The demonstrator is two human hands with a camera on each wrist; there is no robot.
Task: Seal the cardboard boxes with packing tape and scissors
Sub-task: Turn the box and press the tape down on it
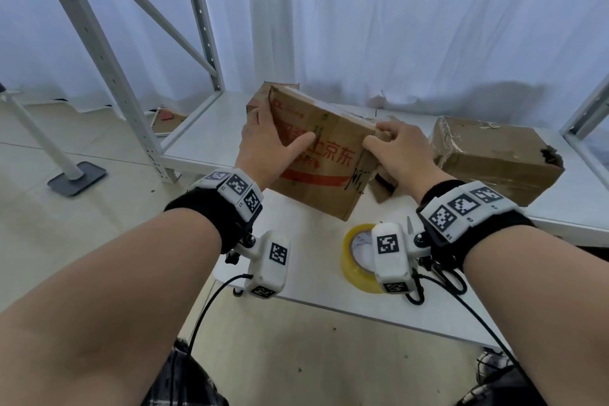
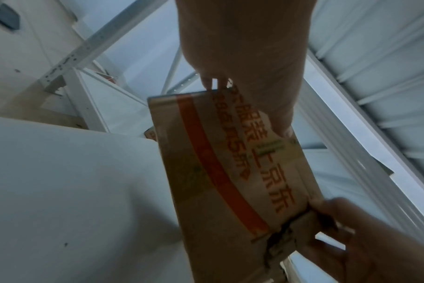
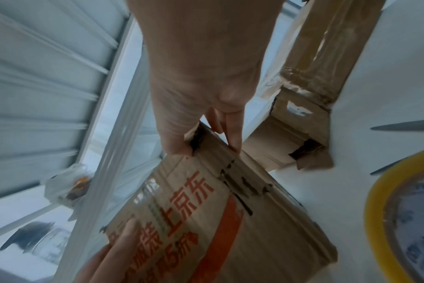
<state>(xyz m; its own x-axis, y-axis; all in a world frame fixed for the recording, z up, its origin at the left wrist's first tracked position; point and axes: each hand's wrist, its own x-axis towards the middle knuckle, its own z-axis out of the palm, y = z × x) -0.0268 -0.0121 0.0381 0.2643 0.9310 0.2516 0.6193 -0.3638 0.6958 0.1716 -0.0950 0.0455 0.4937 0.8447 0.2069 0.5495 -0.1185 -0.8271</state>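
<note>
A brown cardboard box with red print is tilted up off the white table, held between both hands. My left hand grips its left edge, thumb lying across the printed face. My right hand pinches the box's upper right corner, where the cardboard is torn and marked in black. A yellow-rimmed roll of clear packing tape lies flat on the table near me. Scissors lie beside it, mostly hidden behind my right wrist; their blades show in the right wrist view.
A second, worn and taped cardboard box sits on the shelf board to the right. Another box stands behind the held one. White shelf uprights rise at left, a curtain hangs behind, and a stand base rests on the floor.
</note>
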